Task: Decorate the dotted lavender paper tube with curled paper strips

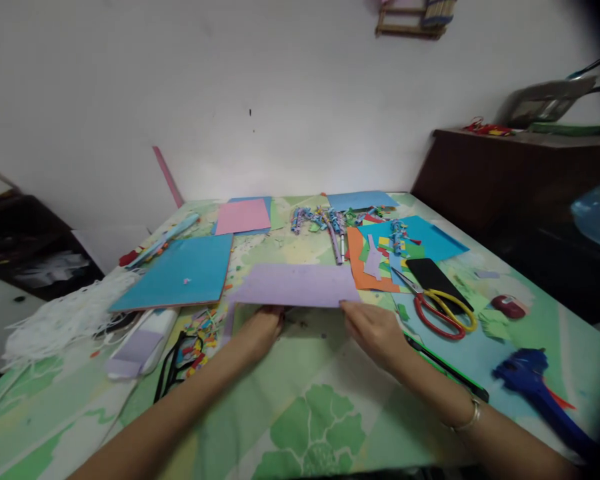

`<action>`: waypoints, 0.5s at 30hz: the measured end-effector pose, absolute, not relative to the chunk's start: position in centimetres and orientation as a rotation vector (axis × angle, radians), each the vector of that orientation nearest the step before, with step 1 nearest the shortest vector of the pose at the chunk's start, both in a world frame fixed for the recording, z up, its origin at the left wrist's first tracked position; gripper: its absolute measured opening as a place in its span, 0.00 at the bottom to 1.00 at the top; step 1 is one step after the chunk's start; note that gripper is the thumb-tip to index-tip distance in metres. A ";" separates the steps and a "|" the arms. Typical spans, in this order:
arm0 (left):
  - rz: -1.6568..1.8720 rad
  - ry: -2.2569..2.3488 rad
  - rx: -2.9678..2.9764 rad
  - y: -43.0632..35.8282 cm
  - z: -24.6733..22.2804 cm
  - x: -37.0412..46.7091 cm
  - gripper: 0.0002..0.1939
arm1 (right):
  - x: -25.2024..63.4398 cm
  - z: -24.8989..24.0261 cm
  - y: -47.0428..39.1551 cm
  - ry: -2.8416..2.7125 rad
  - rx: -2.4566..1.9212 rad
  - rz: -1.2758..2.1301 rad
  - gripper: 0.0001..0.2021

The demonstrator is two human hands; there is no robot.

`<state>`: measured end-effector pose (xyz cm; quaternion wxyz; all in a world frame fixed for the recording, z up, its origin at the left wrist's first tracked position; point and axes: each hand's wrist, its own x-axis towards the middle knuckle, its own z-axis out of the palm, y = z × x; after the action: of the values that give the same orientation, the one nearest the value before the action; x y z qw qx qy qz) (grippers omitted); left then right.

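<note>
We see the right hand (373,327) just right of centre in the frame, thumb and fingers pinched together on the lower right corner of a lilac sheet (297,283). The sheet lies across the middle of the frame, its near edge running level between our two hands. The left hand (263,330) is at that same edge, left of centre; its fingertips go out of sight at the paper, so we cannot tell how firmly they close, only that they meet the sheet.

Around us, the table (250,427) is crowded. At centre left we have a blue sheet (185,270), with paper scraps (200,343) and a black frame (167,367) close to our left forearm. A heap of white strands (60,320) spreads at the far left. Above the lilac sheet, toward the upper middle, sit a pink sheet (243,217) and some patterned paper rolls (330,220). An orange sheet (365,267) with cut pieces on it adjoins our work on the right. Scissors (443,313) with red and yellow handles rest partly over a black phone (433,273). Our right forearm covers part of a green-edged black strip (450,367), and a blue tool (540,387) lies at lower right.
</note>
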<state>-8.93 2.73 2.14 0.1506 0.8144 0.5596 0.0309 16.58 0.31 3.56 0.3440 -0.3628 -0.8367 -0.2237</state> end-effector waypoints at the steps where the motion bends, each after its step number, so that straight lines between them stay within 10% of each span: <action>1: 0.082 1.633 2.346 2.6 2.3 -8.8 0.17 | 16.8 4.2 0.6 -2.086 -1.002 -0.562 0.10; 15: 0.096 1.733 2.369 2.9 2.0 -6.6 0.12 | 23.4 9.7 2.2 -0.943 -1.317 -0.175 0.14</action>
<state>-6.65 2.85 2.03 0.1024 0.8024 0.5871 0.0325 23.38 2.24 9.67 0.6861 -0.5882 -0.4209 -0.0783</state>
